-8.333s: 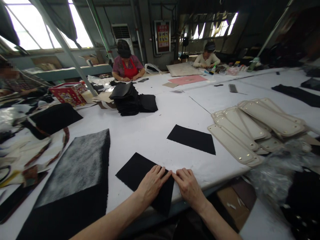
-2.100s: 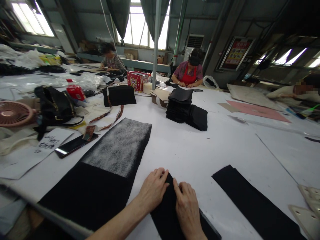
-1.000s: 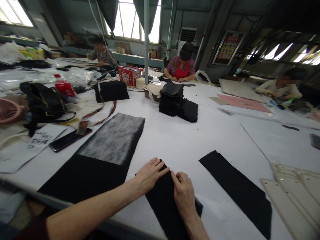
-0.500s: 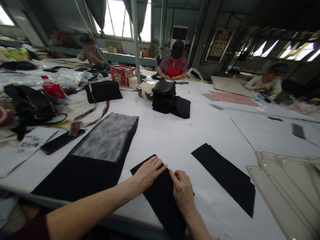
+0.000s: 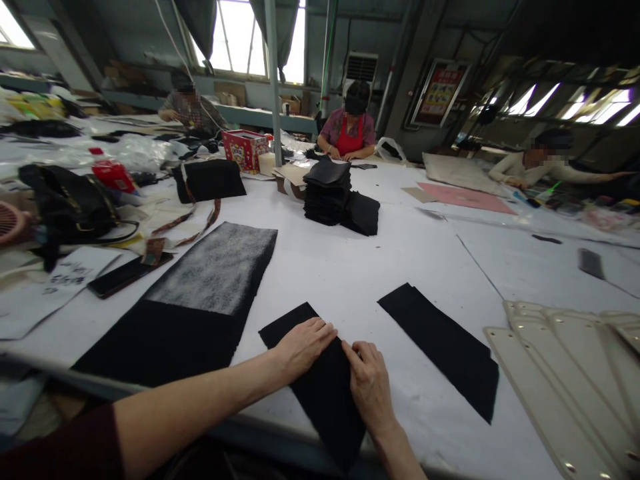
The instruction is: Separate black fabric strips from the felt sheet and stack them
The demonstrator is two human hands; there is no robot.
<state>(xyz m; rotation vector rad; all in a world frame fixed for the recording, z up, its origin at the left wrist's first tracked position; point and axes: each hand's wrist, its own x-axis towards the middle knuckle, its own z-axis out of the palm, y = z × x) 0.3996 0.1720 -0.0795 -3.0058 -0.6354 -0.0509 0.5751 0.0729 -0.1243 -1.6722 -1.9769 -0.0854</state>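
Observation:
A long black fabric piece [image 5: 325, 393] lies slantwise in front of me, its near end hanging over the table edge. My left hand [image 5: 309, 343] lies flat across its upper part, fingers stretched toward the right edge. At that same edge is my right hand [image 5: 369, 380], its index finger pointing along the fabric and its other fingers curled, seemingly gripping the edge; the fingertips are partly hidden. To the right rests another black fabric strip [image 5: 440, 350], apparently several layers. On the left is a larger black fabric stack [image 5: 165, 340] with a whitish-grey patch [image 5: 205, 273] on top.
A stack of folded black pieces [image 5: 327, 193] stands farther back. Beige panels [image 5: 555, 373] with metal eyelets lie at the right. A phone [image 5: 125, 275], black bag [image 5: 65, 203] and red bottle [image 5: 113, 173] are at the left. Co-workers [image 5: 347, 133] sit across the table.
My left hand has slid slightly right and down along the fabric, uncovering more of its upper end. The right hand stays at the edge. At the far right, a co-worker's arm has stretched outward.

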